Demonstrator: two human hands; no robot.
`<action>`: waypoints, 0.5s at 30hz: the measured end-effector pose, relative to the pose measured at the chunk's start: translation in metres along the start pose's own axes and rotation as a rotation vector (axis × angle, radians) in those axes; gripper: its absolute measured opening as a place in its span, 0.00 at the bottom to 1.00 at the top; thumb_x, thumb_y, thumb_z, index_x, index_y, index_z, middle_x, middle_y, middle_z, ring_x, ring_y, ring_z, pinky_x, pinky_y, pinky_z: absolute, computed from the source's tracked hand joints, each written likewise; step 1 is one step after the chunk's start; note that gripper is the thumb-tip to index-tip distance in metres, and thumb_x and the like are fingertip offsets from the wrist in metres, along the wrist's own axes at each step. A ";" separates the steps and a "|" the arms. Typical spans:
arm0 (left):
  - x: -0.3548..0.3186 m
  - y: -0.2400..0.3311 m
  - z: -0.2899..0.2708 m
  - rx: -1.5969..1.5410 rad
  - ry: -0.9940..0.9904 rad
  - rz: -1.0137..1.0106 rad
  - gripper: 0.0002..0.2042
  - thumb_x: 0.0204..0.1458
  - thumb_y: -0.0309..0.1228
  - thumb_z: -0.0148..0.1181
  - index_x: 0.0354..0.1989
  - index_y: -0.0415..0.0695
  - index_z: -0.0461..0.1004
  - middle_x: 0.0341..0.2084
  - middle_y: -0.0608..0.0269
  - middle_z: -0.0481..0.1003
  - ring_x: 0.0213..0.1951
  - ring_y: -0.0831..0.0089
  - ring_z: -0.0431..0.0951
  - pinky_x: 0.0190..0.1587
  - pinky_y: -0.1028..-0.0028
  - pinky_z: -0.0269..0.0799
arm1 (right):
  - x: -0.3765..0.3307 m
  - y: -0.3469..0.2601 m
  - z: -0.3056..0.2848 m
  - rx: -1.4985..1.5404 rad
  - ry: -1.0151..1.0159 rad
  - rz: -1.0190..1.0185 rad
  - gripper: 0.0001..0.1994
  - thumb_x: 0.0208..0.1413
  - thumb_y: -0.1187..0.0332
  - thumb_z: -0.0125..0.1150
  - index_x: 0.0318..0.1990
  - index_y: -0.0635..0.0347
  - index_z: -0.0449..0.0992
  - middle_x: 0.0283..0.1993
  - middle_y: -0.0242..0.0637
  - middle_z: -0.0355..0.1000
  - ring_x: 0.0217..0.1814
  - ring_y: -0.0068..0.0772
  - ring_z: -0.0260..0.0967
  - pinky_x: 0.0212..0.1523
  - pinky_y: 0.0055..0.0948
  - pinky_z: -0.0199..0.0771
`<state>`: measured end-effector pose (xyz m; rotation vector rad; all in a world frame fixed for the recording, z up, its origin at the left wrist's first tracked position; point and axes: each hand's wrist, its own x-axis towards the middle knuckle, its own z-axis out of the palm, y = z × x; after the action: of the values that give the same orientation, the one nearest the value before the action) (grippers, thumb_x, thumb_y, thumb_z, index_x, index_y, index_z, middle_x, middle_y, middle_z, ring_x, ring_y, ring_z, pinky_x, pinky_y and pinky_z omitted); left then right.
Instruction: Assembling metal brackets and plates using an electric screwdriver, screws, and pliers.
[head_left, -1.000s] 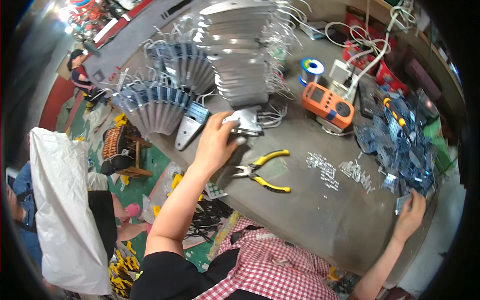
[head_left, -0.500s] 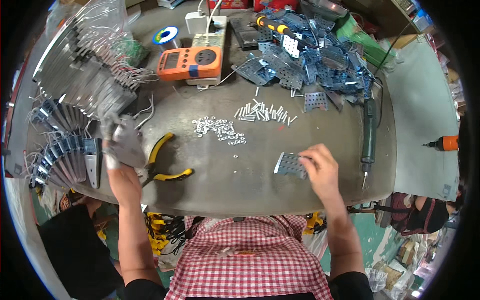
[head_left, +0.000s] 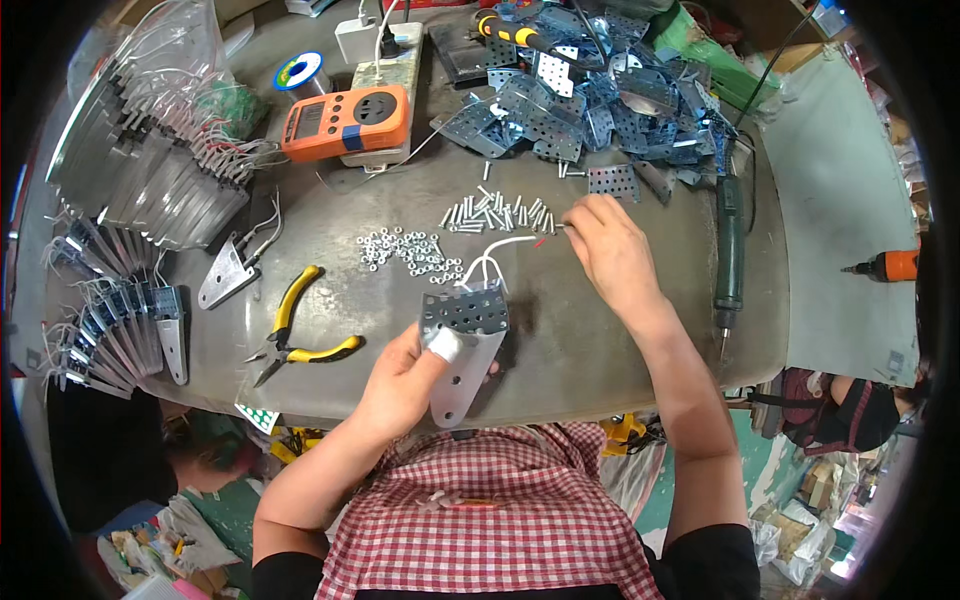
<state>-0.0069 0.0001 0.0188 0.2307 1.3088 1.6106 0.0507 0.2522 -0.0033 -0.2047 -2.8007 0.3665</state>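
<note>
My left hand [head_left: 398,385], thumb wrapped in white, grips a flat silver tapered plate [head_left: 466,378] with holes, low over the table's front edge. A dark perforated metal plate [head_left: 465,312] lies against its wider upper end, and white wires [head_left: 487,262] stick out beyond that. My right hand [head_left: 612,250] is at the right end of a pile of silver screws [head_left: 495,212]. Its thumb and forefinger are closed on a screw [head_left: 559,226] there, partly hidden by the fingertips. Small nuts [head_left: 405,250] lie left of the screws.
Yellow-handled pliers [head_left: 290,335] and a loose wired silver plate [head_left: 228,272] lie at left, beside stacked plates [head_left: 150,165]. An orange multimeter [head_left: 345,122] and solder spool [head_left: 300,72] stand behind. Perforated plates [head_left: 610,100] heap at back right; a green electric screwdriver [head_left: 730,245] lies right.
My left hand has come from the stacks at left to the middle with a wired silver plate. The perforated plate passed from my right hand to my left; my right hand reached forward to the screws.
</note>
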 end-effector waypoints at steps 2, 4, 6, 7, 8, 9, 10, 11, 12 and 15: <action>0.001 0.000 -0.002 -0.002 0.053 0.008 0.13 0.56 0.32 0.42 0.45 0.37 0.64 0.33 0.56 0.74 0.34 0.73 0.74 0.38 0.75 0.70 | -0.005 -0.012 -0.006 0.052 0.008 0.004 0.10 0.43 0.76 0.58 0.36 0.61 0.70 0.37 0.37 0.68 0.39 0.38 0.67 0.37 0.32 0.69; 0.001 -0.002 -0.007 0.011 0.096 0.021 0.12 0.55 0.29 0.43 0.44 0.37 0.65 0.33 0.58 0.74 0.34 0.76 0.74 0.38 0.77 0.69 | -0.014 -0.037 -0.014 0.679 -0.038 0.266 0.08 0.45 0.75 0.58 0.35 0.61 0.71 0.32 0.36 0.69 0.32 0.32 0.68 0.32 0.27 0.69; 0.003 -0.006 -0.009 0.069 0.116 0.060 0.12 0.56 0.30 0.42 0.45 0.37 0.65 0.33 0.57 0.74 0.34 0.73 0.74 0.38 0.74 0.70 | -0.021 -0.059 -0.012 0.920 -0.084 0.206 0.06 0.46 0.74 0.59 0.32 0.62 0.72 0.28 0.35 0.69 0.27 0.27 0.67 0.28 0.24 0.68; 0.004 -0.008 -0.009 0.125 0.128 0.110 0.13 0.56 0.31 0.42 0.45 0.36 0.66 0.34 0.56 0.74 0.34 0.71 0.75 0.38 0.72 0.72 | -0.023 -0.065 -0.015 0.928 -0.145 0.207 0.05 0.45 0.74 0.59 0.31 0.62 0.73 0.28 0.34 0.68 0.26 0.25 0.66 0.28 0.24 0.67; 0.004 -0.008 -0.008 0.127 0.123 0.104 0.13 0.56 0.31 0.42 0.45 0.36 0.66 0.34 0.56 0.74 0.34 0.71 0.75 0.38 0.72 0.72 | -0.023 -0.070 -0.015 0.929 -0.142 0.215 0.05 0.45 0.74 0.59 0.31 0.62 0.73 0.28 0.34 0.68 0.26 0.25 0.66 0.28 0.24 0.67; 0.003 -0.008 -0.007 0.168 0.139 0.152 0.13 0.56 0.30 0.43 0.45 0.36 0.66 0.33 0.58 0.74 0.33 0.73 0.75 0.37 0.74 0.71 | -0.023 -0.074 -0.015 0.875 -0.124 0.225 0.04 0.45 0.74 0.59 0.31 0.62 0.73 0.27 0.34 0.68 0.26 0.25 0.66 0.28 0.23 0.67; 0.004 -0.009 -0.006 0.209 0.158 0.204 0.12 0.55 0.29 0.44 0.45 0.36 0.66 0.32 0.59 0.74 0.32 0.75 0.74 0.36 0.75 0.71 | -0.022 -0.077 -0.016 0.823 -0.107 0.228 0.04 0.45 0.74 0.58 0.30 0.62 0.73 0.27 0.33 0.67 0.26 0.24 0.66 0.27 0.23 0.66; 0.004 -0.011 -0.005 0.210 0.157 0.204 0.12 0.55 0.29 0.44 0.45 0.36 0.66 0.32 0.59 0.74 0.32 0.75 0.74 0.36 0.75 0.71 | -0.021 -0.080 -0.019 0.771 -0.129 0.228 0.05 0.45 0.74 0.59 0.31 0.62 0.71 0.26 0.34 0.67 0.26 0.28 0.67 0.27 0.24 0.66; 0.003 -0.014 -0.004 0.315 0.186 0.246 0.12 0.54 0.29 0.46 0.43 0.37 0.67 0.31 0.61 0.74 0.31 0.78 0.72 0.35 0.77 0.69 | -0.023 -0.083 -0.016 0.770 -0.128 0.228 0.05 0.45 0.74 0.59 0.31 0.62 0.71 0.26 0.34 0.67 0.26 0.28 0.67 0.27 0.24 0.66; 0.002 -0.009 0.002 0.536 0.245 0.327 0.11 0.52 0.28 0.49 0.41 0.37 0.69 0.29 0.63 0.73 0.30 0.79 0.70 0.33 0.77 0.67 | -0.026 -0.093 -0.010 0.305 0.064 -0.051 0.11 0.44 0.72 0.61 0.32 0.63 0.65 0.27 0.38 0.67 0.28 0.40 0.68 0.29 0.26 0.69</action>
<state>-0.0016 0.0026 0.0117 0.6150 1.9653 1.5537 0.0690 0.1604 0.0240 -0.0745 -2.6384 0.7511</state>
